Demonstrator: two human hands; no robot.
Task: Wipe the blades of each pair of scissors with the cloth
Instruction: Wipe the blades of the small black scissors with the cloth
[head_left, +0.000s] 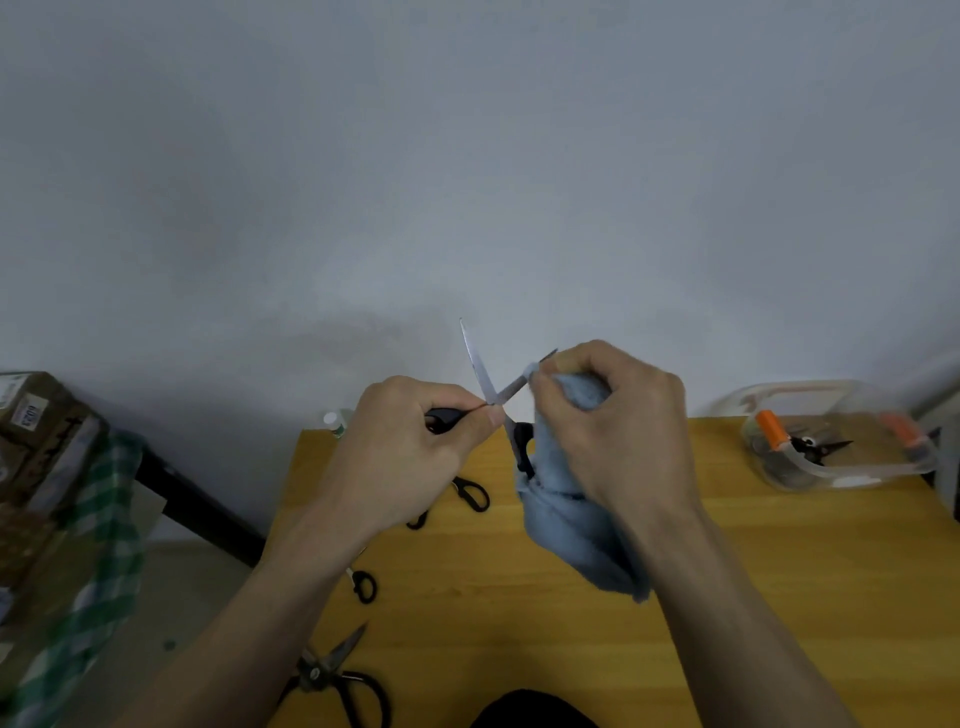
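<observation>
Over the wooden table (779, 597), we see a brown box (36, 415) far left of the hands, its label blurred beyond reading. A clear plastic tub (841, 467), right of them, holds orange-handled tools. The right hand (613, 431) pinches the blue cloth (571, 519) round one blade; the left hand (405, 452) grips the open scissors (480, 374) by a black handle. Other scissors (332, 670) lie below the left hand.

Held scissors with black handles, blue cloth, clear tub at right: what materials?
Open scissors with black handles: blades look like bright bare metal, probably steel, with a pale sheen; handles look like matte black plastic. Blue cloth: soft, fuzzy fabric, hangs in folds, maybe microfibre. Clear tub: see-through, glossy, likely plastic.
</observation>
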